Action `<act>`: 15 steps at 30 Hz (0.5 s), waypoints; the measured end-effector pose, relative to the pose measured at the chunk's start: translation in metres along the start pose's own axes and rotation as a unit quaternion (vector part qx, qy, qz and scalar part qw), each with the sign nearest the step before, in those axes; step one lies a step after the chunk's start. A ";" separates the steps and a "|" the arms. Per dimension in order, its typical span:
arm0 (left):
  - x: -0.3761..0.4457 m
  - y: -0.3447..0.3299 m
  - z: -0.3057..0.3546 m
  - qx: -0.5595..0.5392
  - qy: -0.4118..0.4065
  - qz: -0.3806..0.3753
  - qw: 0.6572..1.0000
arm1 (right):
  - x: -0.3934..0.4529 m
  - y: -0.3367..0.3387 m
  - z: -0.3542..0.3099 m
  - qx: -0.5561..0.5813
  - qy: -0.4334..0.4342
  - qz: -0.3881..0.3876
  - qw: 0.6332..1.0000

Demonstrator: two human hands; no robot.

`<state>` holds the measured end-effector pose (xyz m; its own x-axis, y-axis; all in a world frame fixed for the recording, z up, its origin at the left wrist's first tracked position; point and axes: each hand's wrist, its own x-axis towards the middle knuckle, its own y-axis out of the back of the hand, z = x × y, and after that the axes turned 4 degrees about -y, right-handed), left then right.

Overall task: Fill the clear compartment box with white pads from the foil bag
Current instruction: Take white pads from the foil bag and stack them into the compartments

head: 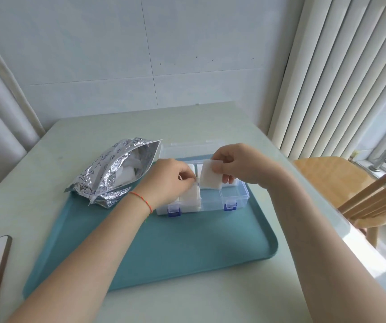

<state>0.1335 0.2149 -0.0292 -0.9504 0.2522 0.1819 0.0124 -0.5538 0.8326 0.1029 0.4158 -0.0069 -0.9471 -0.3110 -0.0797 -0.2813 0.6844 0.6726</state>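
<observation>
Both hands work over the clear compartment box (222, 194): right hand (241, 164) pinches a white pad (210, 176), left hand (168, 180) pinches another.

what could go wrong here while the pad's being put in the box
1. The right hand pinches the white pad by its top edge only, so it may slip or fold and miss a compartment of the clear box.
2. The left hand works right beside it, so the hands may bump.
3. The open foil bag lies half off the tray; pads may spill out.
</observation>
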 end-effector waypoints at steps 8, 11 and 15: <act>-0.002 0.005 -0.010 0.133 0.015 -0.022 0.991 | 0.005 -0.031 -0.006 0.031 -0.027 -0.016 0.999; -0.006 0.007 -0.011 0.127 0.027 -0.042 0.991 | 0.010 -0.044 -0.008 0.048 -0.035 -0.017 0.998; -0.006 0.007 -0.014 0.118 0.032 -0.034 0.992 | 0.010 -0.052 -0.011 0.029 -0.040 -0.016 0.999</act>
<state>0.1354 0.1980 -0.0315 -0.9690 0.2287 0.0934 0.0119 -0.3342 0.9424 0.1096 0.3702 -0.0346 -0.9460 -0.2816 -0.1609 -0.3185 0.7130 0.6247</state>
